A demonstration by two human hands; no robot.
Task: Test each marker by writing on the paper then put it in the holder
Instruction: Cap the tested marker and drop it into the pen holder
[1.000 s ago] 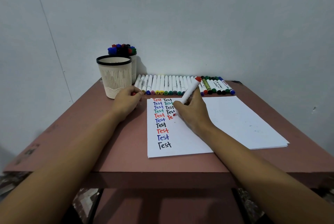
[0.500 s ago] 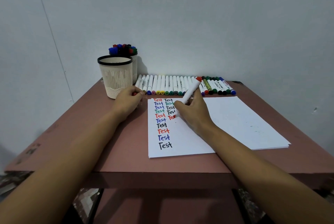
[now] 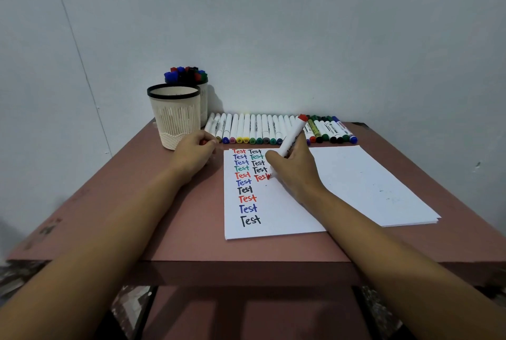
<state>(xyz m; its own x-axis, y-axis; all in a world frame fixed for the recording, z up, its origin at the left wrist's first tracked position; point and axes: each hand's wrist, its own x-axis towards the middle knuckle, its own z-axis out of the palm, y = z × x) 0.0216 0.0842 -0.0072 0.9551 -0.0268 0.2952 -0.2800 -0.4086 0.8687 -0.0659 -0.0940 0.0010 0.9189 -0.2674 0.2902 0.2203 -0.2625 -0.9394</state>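
At the far left corner of the table (image 3: pixel 178 216) stands the front holder (image 3: pixel 175 117), a cream slatted cup with a black rim. It is upright, and nothing can be seen inside it from this angle. Just behind it a rear holder (image 3: pixel 203 104) is packed with capped markers, which suggests the front one is the receiving vessel at present. The left hand (image 3: pixel 193 153) rests on the table just beside the front holder's base. Its fingers are curled and pinch a small red cap (image 3: pixel 204 142), in my judgement the cap of the marker in use, held ready for reclosing. Along the wall the row of markers (image 3: pixel 254 130) lies side by side with coloured ends toward the person, presumably awaiting test. The sheet (image 3: pixel 273 219) lies flat and bears two columns of the word "Test" in red, blue, green and black. The right hand (image 3: pixel 297 168) is clamped round the red marker (image 3: pixel 294 134) in a writing grip, with the barrel tilted toward the wall. The tip is on the sheet at the end of a red "Test" in the second column, and that word appears nearly complete. The hands are well apart. To the right lies a blank stack of paper (image 3: pixel 377 183), evidently in reserve.
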